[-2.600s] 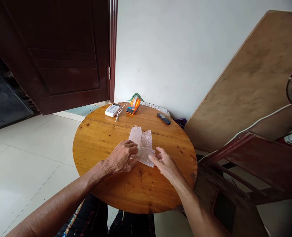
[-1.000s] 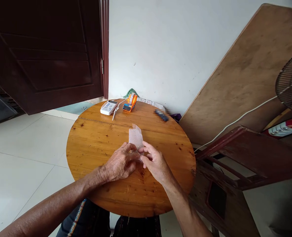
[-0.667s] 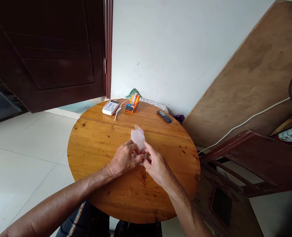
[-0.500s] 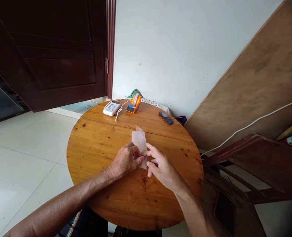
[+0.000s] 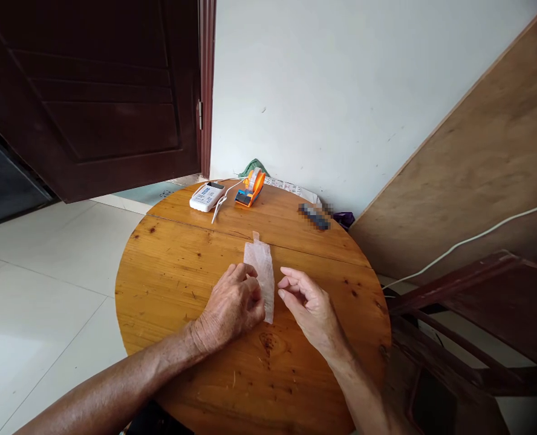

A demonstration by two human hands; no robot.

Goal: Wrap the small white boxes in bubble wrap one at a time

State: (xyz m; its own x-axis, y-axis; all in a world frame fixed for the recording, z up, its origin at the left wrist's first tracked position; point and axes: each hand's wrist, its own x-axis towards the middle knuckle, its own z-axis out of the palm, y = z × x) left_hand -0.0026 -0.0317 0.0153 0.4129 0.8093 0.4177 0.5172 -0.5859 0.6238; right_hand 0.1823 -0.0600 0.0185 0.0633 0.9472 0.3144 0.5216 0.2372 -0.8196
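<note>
A narrow folded strip of bubble wrap point(image 5: 262, 272) lies on the round wooden table point(image 5: 182, 272). My left hand point(image 5: 232, 308) rests on the strip's left side, fingers curled and pressing it down. My right hand point(image 5: 311, 308) hovers just right of the strip, apart from it, fingers loosely bent and holding nothing. What the wrap encloses is hidden.
At the table's far edge stand an orange tape dispenser point(image 5: 249, 190), a white box point(image 5: 206, 196) with a white cable, and a dark small object point(image 5: 314, 216). A dark door point(image 5: 91, 90) is at the left, a leaning wooden board point(image 5: 477, 151) and dark wooden furniture point(image 5: 468, 314) at the right.
The bubble wrap was spread wide, then folded into a narrow strip. My right hand has let go of it and drawn back to the right. My left hand stays on it.
</note>
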